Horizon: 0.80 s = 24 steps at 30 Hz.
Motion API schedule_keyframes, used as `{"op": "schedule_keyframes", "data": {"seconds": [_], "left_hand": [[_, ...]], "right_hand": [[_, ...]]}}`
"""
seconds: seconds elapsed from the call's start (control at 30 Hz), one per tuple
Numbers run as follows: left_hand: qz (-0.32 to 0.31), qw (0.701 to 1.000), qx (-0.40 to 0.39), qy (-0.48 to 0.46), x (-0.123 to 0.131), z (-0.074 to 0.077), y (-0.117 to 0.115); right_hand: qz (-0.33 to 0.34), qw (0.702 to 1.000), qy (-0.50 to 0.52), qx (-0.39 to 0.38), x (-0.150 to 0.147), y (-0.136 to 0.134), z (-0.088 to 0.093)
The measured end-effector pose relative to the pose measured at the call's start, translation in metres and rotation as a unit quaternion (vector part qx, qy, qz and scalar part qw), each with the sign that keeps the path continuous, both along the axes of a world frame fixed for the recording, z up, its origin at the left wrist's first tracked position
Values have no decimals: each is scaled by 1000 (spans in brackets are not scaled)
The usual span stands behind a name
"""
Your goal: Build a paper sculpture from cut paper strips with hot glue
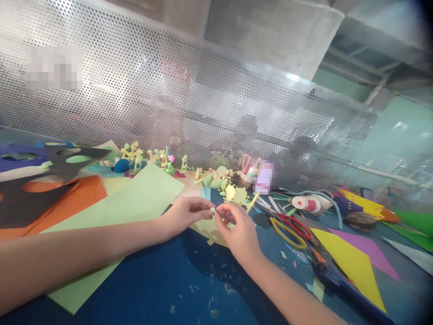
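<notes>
Pinches a tiny pale-green piece (213,211) between the fingertips of the left hand (184,214) and the right hand (238,225), meeting in front of a cluster of light-green and yellow cut pieces (230,192). Crosses a large light-green sheet (145,189) with the left forearm. To the right, shows red and yellow scissor handles (293,231), then a yellow sheet (352,266) on the blue table (152,284); beyond, a perforated metal screen (209,90).

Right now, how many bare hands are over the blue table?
2: the left hand and, beside it, the right hand, meeting at a tiny pale-green piece.
</notes>
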<state>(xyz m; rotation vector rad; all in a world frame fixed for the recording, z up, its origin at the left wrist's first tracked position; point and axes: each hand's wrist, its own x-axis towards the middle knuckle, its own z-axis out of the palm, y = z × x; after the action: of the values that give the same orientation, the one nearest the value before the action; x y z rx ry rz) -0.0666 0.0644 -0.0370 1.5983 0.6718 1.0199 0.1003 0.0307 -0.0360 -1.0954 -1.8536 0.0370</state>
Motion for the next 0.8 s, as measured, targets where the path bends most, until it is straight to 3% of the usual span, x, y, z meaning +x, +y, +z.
{"op": "schedule_keyframes", "data": {"seconds": [0.8], "left_hand": [[5,1000,1,10,0,0,-1]], "right_hand": [[8,1000,-2,8,1,-2,0]]}}
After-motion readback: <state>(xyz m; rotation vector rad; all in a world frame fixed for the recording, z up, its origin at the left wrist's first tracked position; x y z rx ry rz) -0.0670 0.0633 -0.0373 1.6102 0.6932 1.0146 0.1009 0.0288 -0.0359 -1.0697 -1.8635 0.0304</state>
